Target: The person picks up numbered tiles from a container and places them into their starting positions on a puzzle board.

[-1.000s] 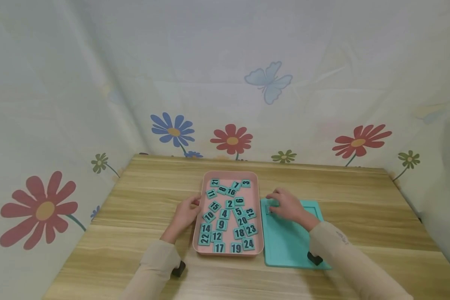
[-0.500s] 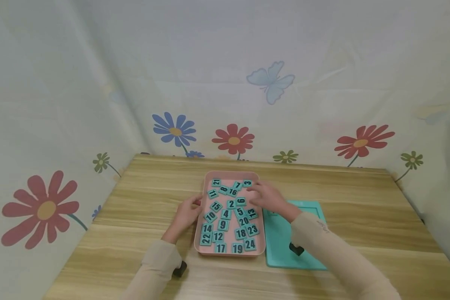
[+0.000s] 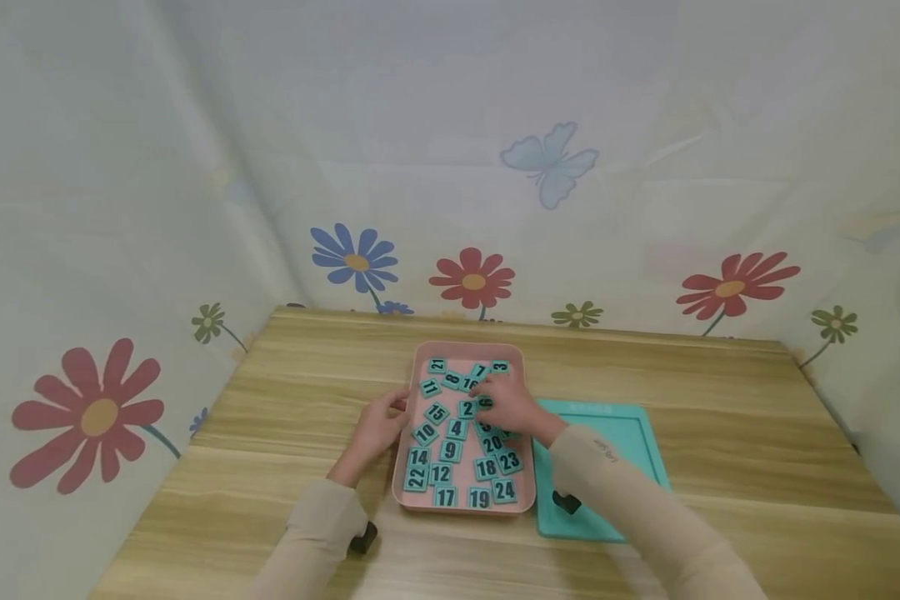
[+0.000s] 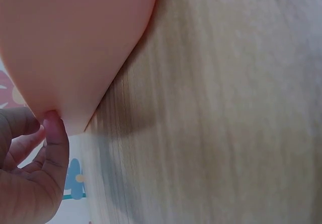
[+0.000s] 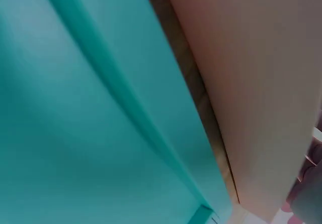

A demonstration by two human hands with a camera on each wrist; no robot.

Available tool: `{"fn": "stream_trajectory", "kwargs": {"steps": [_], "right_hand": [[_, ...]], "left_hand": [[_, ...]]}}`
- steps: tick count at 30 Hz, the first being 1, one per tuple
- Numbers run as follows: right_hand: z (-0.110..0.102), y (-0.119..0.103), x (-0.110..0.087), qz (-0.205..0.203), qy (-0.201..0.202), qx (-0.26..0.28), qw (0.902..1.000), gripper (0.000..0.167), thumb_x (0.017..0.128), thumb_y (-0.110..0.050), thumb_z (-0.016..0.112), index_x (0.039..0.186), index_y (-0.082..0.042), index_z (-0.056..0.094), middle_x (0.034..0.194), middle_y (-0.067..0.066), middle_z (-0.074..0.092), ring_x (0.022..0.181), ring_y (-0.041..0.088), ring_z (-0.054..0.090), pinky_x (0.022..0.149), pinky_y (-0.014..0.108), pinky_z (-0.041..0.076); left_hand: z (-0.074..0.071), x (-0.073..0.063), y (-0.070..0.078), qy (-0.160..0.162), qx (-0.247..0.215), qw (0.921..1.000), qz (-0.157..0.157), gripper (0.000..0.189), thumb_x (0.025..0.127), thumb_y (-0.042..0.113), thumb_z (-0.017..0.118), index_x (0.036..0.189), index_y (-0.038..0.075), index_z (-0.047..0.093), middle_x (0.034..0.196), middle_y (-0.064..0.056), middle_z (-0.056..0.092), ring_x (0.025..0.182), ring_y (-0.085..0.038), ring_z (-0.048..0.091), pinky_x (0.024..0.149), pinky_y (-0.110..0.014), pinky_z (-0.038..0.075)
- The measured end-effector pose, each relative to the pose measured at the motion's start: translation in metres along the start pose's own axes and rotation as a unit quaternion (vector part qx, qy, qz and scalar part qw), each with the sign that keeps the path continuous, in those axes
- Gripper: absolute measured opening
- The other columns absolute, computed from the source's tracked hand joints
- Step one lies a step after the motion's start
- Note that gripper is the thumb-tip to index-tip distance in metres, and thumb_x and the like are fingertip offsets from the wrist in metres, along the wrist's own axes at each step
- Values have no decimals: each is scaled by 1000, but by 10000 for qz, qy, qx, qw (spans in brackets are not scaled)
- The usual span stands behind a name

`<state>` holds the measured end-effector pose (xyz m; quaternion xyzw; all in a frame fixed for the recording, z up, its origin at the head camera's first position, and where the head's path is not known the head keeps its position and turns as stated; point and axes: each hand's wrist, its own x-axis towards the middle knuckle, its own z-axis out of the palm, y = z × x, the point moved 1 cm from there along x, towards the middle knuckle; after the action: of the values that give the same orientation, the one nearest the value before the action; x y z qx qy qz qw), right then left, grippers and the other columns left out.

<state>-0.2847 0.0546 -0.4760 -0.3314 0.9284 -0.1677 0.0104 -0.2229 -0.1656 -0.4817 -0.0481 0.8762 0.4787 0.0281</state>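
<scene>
Left grip (image 3: 380, 423) pinches the tray (image 3: 465, 473) at its left edge; right grip (image 3: 512, 406), hold unclear, covers tiles (image 3: 451, 451) probably light, stiff, best pinched edgewise.

head: even, muted light | left wrist: soft shadow on tabletop (image 4: 221, 113) | right wrist: sheen on board (image 5: 90, 138)

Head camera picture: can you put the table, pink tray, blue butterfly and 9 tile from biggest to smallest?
Largest to smallest:
Table
Pink tray
Blue butterfly
9 tile
</scene>
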Motion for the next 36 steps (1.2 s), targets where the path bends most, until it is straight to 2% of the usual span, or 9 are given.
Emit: {"fn": "stream_trajectory", "kwargs": {"steps": [3, 10, 15, 26, 36], "right_hand": [[4, -3, 2, 83, -106, -196, 9997, 32, 76, -29, 64, 105, -16, 64, 103, 0, 61, 100, 17, 52, 101, 46, 29], [9, -8, 3, 218, -150, -34, 9996, 34, 78, -31, 63, 106, -13, 63, 100, 3, 59, 94, 17, 51, 88, 36, 42], [12, -11, 5, 330, -192, -27, 9993, 34, 79, -30, 61, 108, -13, 63, 104, 2, 58, 96, 15, 52, 87, 33, 45], [16, -15, 8, 722, -511, 107, 9960, 37, 77, -27, 59, 114, -17, 60, 102, -2, 52, 88, 11, 43, 75, 27, 45], [13, -19, 6, 864, -644, 276, 9938, 40, 75, -24, 62, 115, -19, 58, 105, -2, 51, 90, 12, 42, 78, 28, 44]], "left_hand": [[0, 1, -1, -16, 29, 10000, 9, 40, 86, 7, 51, 126, 5, 47, 104, -13, 55, 90, -22, 59, 70, -27, 53], [0, 1, -2, -16, 77, 10000, -28, 40, 86, 8, 51, 126, 6, 47, 105, -13, 55, 88, -20, 58, 69, -25, 52], [0, 1, -2, -24, 98, 9999, -35, 40, 87, 8, 51, 126, 6, 47, 104, -13, 55, 86, -19, 58, 67, -25, 53], [1, 0, 0, 37, 124, 9999, 26, 39, 86, 6, 51, 125, 5, 48, 103, -13, 56, 86, -19, 59, 68, -25, 53], [-1, -1, 2, 69, 115, 9999, 85, 39, 86, 6, 51, 124, 4, 48, 102, -13, 57, 83, -18, 59, 65, -24, 53]]}}
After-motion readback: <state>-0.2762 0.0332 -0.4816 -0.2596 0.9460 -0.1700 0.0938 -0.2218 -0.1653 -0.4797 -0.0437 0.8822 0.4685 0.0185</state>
